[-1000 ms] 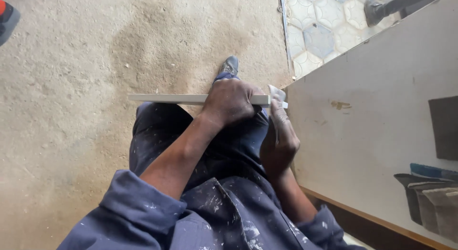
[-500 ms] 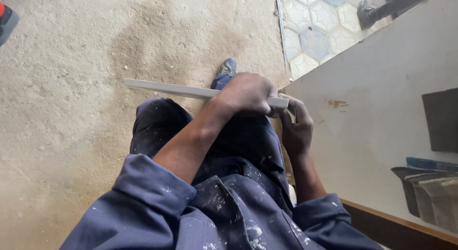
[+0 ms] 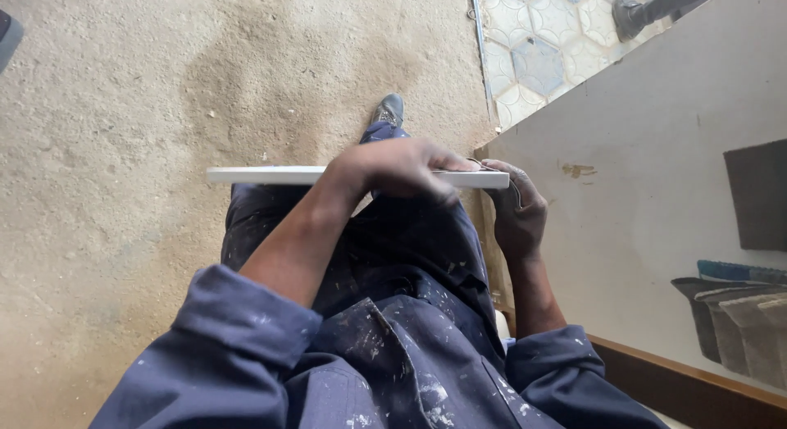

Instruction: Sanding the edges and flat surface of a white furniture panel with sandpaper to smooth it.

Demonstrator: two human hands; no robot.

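Fingers (image 3: 443,163) of the left hand (image 3: 402,168) are clamped over a long white strip (image 3: 270,175), held level across the lap above the sandy floor (image 3: 123,109). Fingers (image 3: 502,171) of the right hand (image 3: 516,208) are curled shut on a small pad of sandpaper (image 3: 515,193) at the strip's right end, just beside the edge of the pale tabletop (image 3: 639,199). Grey folded sheets (image 3: 730,314) lie well apart on that tabletop. Patterned tiles (image 3: 533,60) show beyond.
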